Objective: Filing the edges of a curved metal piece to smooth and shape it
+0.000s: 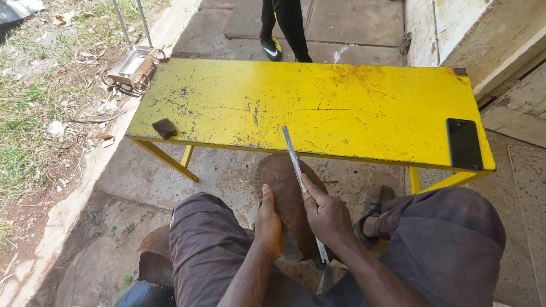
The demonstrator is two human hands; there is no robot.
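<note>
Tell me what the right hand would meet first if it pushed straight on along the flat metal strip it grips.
Probably the near edge of the yellow bench: the right hand points along the metal strip, whose tip already overlaps that edge. Depth is unclear, so it might pass just under it.

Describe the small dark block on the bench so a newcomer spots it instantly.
Start at the yellow bench. Go to its front corner on the grass side: the block lies there alone. It is small, chunky and dark brown, unlike the flat black phone at the opposite end.
</note>
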